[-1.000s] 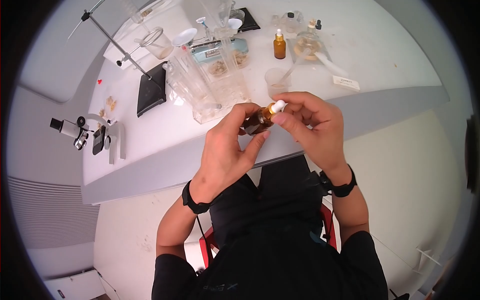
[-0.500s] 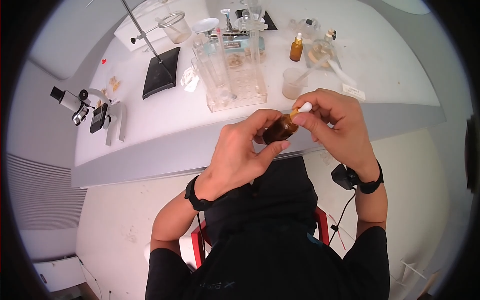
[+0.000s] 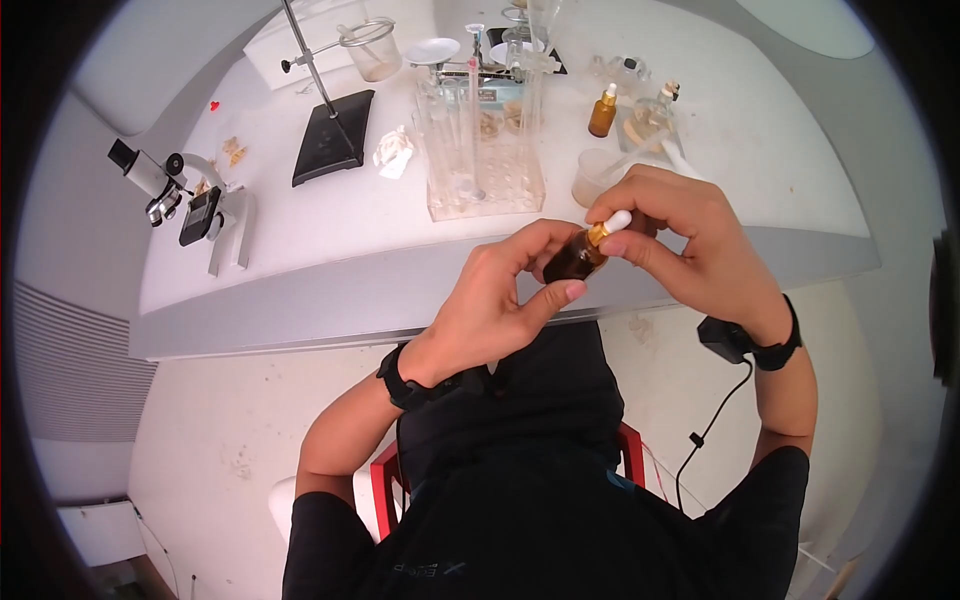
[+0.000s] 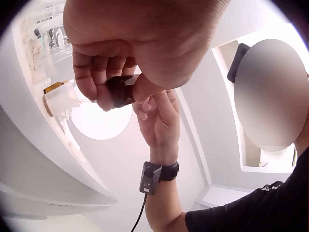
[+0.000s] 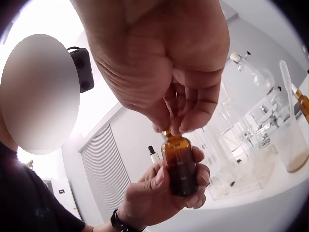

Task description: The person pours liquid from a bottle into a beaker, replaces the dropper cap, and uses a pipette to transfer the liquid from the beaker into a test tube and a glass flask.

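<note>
White bench (image 3: pixel 780 195), gray front edge, lab gear spread across it. Microscope (image 3: pixel 150 172) at far left, then ring stand (image 3: pixel 333 140) with a beaker (image 3: pixel 378 62) in its ring. Crumpled white tissue (image 3: pixel 393 152) between stand and tube rack (image 3: pixel 490 200); several clear tubes upright in the rack.

2 hands on 1 amber dropper bottle (image 3: pixel 570 264), held up over the bench's front edge, tilted in head view, neck toward the right hand. Left hand (image 3: pixel 495 295) wrapped around the bottle body, thumb on the near side. Right hand (image 3: pixel 695 240) pinches the dropper cap (image 3: pixel 618 221) at its gold collar, white bulb poking out past the fingers. Cap at the neck; can't tell if threads are engaged. Dark contents visible through the glass.

Plastic cup (image 3: pixel 588 180) just behind right fingertips; 2nd amber bottle (image 3: pixel 602 117) upright farther back.
</note>
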Action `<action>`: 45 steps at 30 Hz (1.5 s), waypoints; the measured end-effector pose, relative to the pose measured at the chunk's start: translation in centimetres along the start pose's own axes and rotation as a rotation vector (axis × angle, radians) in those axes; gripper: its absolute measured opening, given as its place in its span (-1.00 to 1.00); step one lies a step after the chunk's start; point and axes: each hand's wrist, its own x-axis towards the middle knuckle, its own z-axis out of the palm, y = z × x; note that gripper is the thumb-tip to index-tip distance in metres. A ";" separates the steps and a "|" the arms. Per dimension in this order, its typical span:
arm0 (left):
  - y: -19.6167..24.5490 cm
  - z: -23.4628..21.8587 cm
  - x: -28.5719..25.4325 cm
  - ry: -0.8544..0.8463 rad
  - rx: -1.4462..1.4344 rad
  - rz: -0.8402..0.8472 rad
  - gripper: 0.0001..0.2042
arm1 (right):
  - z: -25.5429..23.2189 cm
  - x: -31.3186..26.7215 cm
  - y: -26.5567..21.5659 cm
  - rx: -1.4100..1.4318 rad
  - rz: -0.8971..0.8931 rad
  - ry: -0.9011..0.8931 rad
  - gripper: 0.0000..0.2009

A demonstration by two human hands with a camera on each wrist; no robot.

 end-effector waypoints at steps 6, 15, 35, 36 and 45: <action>0.1 -0.4 0.3 -0.031 0.042 0.067 -0.67 | -1.9 1.2 -1.8 -0.152 0.081 -0.155 -0.87; 0.7 -1.1 1.1 -0.077 0.081 -0.028 -0.68 | -2.5 2.3 -1.4 -0.227 0.083 -0.207 -0.81; 0.5 -1.0 4.7 -0.102 0.041 -0.033 -0.63 | -4.4 3.1 2.0 -0.060 0.144 -0.103 -0.80; 0.5 -0.9 5.0 -0.079 -0.001 -0.036 -0.61 | -4.4 3.2 2.6 -0.020 0.066 -0.055 -0.80; -0.6 -1.0 9.0 -0.101 -0.088 -0.003 -0.61 | -6.5 5.0 5.1 0.037 0.129 -0.002 -0.82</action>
